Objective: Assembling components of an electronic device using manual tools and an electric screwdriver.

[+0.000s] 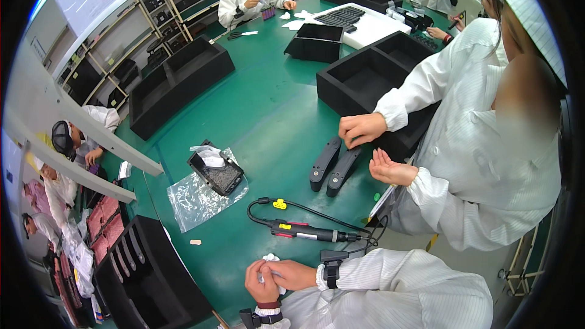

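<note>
Close to the table's near edge, my left hand (262, 284) and my right hand (296, 273) meet with fingers curled together. Both are closed on a crumpled white wipe (270, 257), which pokes out above and below the fingers. Just beyond them lies a black and red electric screwdriver (311, 229) with its cable looped around it. A small black box (220, 175) of dark screws, with a white packet inside, sits on a clear plastic bag (194, 201). A small beige strip (195, 242) lies left of the screwdriver.
At right, a co-worker's hand (361, 129) touches one of two dark elongated parts (325, 164); their other hand (393, 169) is palm up. Black foam trays (183, 88) stand on the green table (268, 109). A black slotted tray (152, 268) is at left. Another person sits at the far end.
</note>
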Action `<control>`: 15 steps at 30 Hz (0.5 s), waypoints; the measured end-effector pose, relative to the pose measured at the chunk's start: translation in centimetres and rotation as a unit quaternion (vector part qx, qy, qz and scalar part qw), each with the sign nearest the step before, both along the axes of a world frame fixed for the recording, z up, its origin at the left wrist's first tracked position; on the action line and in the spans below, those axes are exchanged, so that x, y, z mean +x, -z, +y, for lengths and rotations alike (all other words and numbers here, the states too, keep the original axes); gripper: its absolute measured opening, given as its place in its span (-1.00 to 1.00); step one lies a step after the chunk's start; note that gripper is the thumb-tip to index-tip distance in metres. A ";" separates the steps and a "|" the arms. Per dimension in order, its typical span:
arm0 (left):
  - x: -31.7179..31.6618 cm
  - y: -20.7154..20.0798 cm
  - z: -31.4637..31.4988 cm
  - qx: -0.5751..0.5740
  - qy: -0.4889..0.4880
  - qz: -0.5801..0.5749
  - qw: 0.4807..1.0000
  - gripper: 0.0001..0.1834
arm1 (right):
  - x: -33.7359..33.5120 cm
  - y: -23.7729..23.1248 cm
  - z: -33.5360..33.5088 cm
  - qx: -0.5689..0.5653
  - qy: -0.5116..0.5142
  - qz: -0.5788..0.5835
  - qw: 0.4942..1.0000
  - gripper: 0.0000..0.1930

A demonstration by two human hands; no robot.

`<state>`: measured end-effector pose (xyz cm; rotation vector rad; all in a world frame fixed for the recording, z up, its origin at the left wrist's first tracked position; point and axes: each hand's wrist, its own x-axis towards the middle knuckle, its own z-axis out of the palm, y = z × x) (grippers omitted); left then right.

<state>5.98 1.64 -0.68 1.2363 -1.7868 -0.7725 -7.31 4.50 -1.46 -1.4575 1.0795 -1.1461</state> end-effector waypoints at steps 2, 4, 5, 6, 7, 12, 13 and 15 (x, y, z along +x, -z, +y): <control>-0.1 -0.1 0.0 -0.001 0.002 0.001 1.000 -0.77 | -0.1 -0.1 0.1 -0.012 0.013 -0.006 1.000 -0.77; -0.3 -0.2 0.0 -0.002 0.003 -0.004 1.000 -0.77 | -0.3 0.0 0.1 -0.002 -0.008 -0.010 1.000 -0.78; -0.3 -0.3 0.0 -0.002 0.000 -0.004 1.000 -0.77 | -0.3 0.0 0.1 -0.002 -0.005 -0.014 1.000 -0.78; -0.4 -0.4 0.1 -0.002 0.002 -0.008 1.000 -0.77 | -0.3 0.1 0.2 -0.005 -0.002 -0.011 1.000 -0.78; -0.5 -0.5 0.1 0.000 0.000 -0.008 1.000 -0.75 | -0.4 0.0 0.1 -0.009 0.001 -0.007 1.000 -0.79; -0.5 0.1 0.0 0.002 -0.003 -0.006 1.000 -0.71 | -0.6 -0.2 -0.1 -0.005 0.000 -0.019 1.000 -0.81; -0.4 0.0 0.1 0.008 -0.010 0.004 1.000 -0.72 | -0.5 -0.3 0.0 -0.006 -0.003 -0.016 1.000 -0.81; -0.2 0.0 0.4 0.018 -0.020 0.014 1.000 -0.71 | -0.5 -0.5 0.1 0.001 -0.008 -0.014 1.000 -0.82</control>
